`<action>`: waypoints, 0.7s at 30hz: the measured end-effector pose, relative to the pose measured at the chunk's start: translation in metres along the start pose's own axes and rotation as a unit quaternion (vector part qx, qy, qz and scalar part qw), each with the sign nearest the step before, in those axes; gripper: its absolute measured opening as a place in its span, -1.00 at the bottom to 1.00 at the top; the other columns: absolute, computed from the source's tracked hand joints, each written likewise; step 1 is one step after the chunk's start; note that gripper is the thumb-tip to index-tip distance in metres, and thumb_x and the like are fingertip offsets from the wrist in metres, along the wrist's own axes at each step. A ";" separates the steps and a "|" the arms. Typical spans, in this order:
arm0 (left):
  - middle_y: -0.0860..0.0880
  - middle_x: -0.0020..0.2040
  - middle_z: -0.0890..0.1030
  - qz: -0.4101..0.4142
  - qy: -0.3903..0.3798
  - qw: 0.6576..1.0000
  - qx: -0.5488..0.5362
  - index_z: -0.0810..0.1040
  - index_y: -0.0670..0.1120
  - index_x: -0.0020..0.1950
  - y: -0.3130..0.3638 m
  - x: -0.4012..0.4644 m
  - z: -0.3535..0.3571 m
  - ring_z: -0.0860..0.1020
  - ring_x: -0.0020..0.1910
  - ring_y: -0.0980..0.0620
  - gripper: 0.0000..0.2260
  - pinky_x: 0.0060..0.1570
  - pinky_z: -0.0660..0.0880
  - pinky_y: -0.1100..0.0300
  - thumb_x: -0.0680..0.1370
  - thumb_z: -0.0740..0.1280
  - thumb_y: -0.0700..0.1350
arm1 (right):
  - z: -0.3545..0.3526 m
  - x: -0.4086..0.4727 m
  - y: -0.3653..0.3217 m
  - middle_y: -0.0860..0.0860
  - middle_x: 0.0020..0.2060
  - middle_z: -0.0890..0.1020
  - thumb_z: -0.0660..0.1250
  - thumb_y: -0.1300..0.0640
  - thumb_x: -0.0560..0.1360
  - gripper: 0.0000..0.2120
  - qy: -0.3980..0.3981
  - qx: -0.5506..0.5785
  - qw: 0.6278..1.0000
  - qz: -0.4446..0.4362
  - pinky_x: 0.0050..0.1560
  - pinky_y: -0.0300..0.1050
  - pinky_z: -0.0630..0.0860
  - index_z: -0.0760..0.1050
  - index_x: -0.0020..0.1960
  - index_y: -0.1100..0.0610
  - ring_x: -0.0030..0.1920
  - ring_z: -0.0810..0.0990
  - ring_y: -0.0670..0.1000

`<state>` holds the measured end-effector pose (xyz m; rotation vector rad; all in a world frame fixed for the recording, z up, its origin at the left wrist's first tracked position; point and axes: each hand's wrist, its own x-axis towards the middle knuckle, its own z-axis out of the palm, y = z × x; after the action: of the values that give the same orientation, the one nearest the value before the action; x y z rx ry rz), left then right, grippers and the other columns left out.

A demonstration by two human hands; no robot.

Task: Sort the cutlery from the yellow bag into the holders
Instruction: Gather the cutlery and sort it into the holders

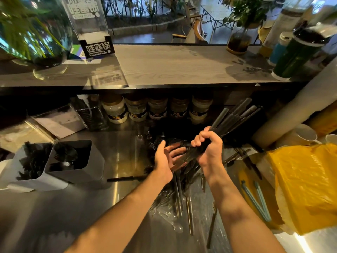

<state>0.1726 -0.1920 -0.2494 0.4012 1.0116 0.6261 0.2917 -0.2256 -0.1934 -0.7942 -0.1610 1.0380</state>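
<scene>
My right hand point(207, 147) grips a bundle of dark cutlery point(235, 117), its handles fanning up and to the right. Just to its left, my left hand point(167, 157) is spread, palm toward the bundle's lower ends, fingers straight. A loose heap of cutlery point(182, 194) lies on the steel counter point(91, 207) below both hands. The yellow bag point(306, 187) sits at the right. Two grey holders stand at the left: the nearer-left one point(27, 183) is packed with dark forks, the other holder point(80, 172) has a few pieces inside.
A row of jars point(156, 110) lines the back under a wooden shelf point(173, 64). White cups point(306, 134) and a paper roll point(291, 110) stand at the right. One dark utensil point(125, 178) lies alone near the holders. Blue straws point(255, 199) rest beside the bag.
</scene>
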 end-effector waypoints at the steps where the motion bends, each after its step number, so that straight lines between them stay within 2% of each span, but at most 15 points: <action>1: -0.17 0.06 0.71 -0.006 0.010 0.999 -0.040 0.56 -0.13 0.25 0.002 0.001 -0.002 0.66 0.08 -0.19 -0.47 0.15 0.55 -0.13 0.65 0.05 0.25 | -0.001 0.000 0.001 -0.02 -0.53 0.32 0.19 0.33 0.35 -0.78 0.008 0.013 1.000 -0.010 -0.46 -0.20 0.32 0.37 -0.39 0.08 -0.55 0.32 -0.05; 4: -0.17 0.14 0.68 -0.018 -0.002 0.996 -0.085 0.56 -0.13 0.27 0.010 -0.002 0.002 0.64 0.14 -0.18 -0.46 0.24 0.50 -0.12 0.64 0.05 0.24 | -0.006 -0.001 0.013 0.00 -0.49 0.35 0.16 0.39 0.45 -0.70 0.041 0.036 0.998 -0.012 -0.38 -0.17 0.38 0.41 -0.35 0.08 -0.50 0.36 -0.02; 8: -0.18 0.15 0.67 0.019 -0.018 0.998 -0.058 0.61 -0.19 0.22 0.015 -0.009 0.024 0.61 0.18 -0.16 -0.48 0.32 0.46 -0.09 0.66 0.08 0.18 | -0.003 -0.010 0.032 0.02 -0.46 0.36 0.14 0.41 0.52 -0.66 0.066 0.079 0.994 0.022 -0.34 -0.17 0.48 0.44 -0.33 0.11 -0.45 0.41 0.00; 11: -0.18 0.07 0.66 0.026 -0.025 0.999 -0.033 0.61 -0.19 0.22 0.011 -0.010 0.022 0.61 0.17 -0.16 -0.50 0.29 0.48 -0.08 0.67 0.09 0.17 | -0.004 -0.010 0.037 0.01 -0.46 0.39 0.17 0.37 0.54 -0.60 0.073 0.063 0.995 0.039 -0.24 -0.12 0.52 0.49 -0.41 0.09 -0.41 0.47 0.02; 13: -0.16 -0.06 0.64 0.015 -0.061 0.998 0.010 0.60 -0.16 0.26 0.010 -0.010 0.017 0.61 0.10 -0.08 -0.49 0.34 0.44 -0.06 0.67 0.07 0.19 | -0.007 -0.011 0.042 0.03 -0.46 0.40 0.21 0.34 0.51 -0.69 0.063 0.029 0.996 0.054 -0.22 -0.08 0.52 0.48 -0.36 0.12 -0.42 0.47 0.04; 14: -0.11 -0.18 0.60 0.006 -0.085 0.996 0.038 0.60 -0.14 0.28 0.011 -0.011 0.016 0.59 -0.02 -0.01 -0.48 0.35 0.43 -0.02 0.67 0.06 0.20 | -0.009 -0.010 0.043 0.04 -0.46 0.39 0.23 0.34 0.48 -0.77 0.060 0.005 0.996 0.059 -0.27 -0.08 0.50 0.44 -0.32 0.14 -0.45 0.45 0.03; 16: 0.00 -0.33 0.51 0.003 -0.109 0.989 0.097 0.61 -0.12 0.29 0.013 -0.011 0.014 0.49 -0.24 0.06 -0.46 0.15 0.46 0.09 0.66 0.05 0.24 | -0.013 -0.010 0.043 0.04 -0.50 0.37 0.24 0.33 0.41 -0.86 0.041 -0.061 0.995 0.071 -0.40 -0.11 0.44 0.39 -0.29 0.16 -0.53 0.38 0.01; 18: 0.00 -0.30 0.54 0.025 -0.113 0.984 0.138 0.56 -0.13 0.33 0.018 -0.011 0.011 0.47 -0.33 0.05 -0.43 -0.16 0.44 0.13 0.65 0.05 0.26 | -0.014 -0.012 0.037 0.05 -0.52 0.33 0.25 0.29 0.32 -0.91 -0.015 -0.141 0.984 0.105 -0.47 -0.14 0.36 0.38 -0.32 0.17 -0.57 0.32 0.00; 19: -0.01 -0.26 0.55 0.039 -0.117 0.982 0.142 0.52 -0.15 0.35 0.024 -0.012 0.010 0.50 -0.32 0.02 -0.41 -0.22 0.44 0.10 0.64 0.06 0.28 | -0.014 -0.014 0.032 0.05 -0.53 0.32 0.27 0.26 0.27 -0.93 -0.048 -0.180 0.973 0.137 -0.50 -0.15 0.33 0.38 -0.35 0.18 -0.59 0.30 -0.01; 21: -0.08 -0.17 0.54 0.066 -0.150 0.980 0.115 0.48 -0.22 0.37 0.037 -0.016 0.010 0.53 -0.21 -0.06 -0.35 -0.13 0.48 0.02 0.59 0.11 0.31 | -0.016 -0.020 0.023 0.05 -0.53 0.31 0.29 0.25 0.21 -0.92 -0.122 -0.247 0.939 0.206 -0.53 -0.18 0.32 0.38 -0.36 0.18 -0.60 0.28 -0.02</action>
<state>0.1637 -0.1745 -0.2125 0.7489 0.7736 0.5490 0.2725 -0.2435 -0.2150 -1.1828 -0.4982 1.5240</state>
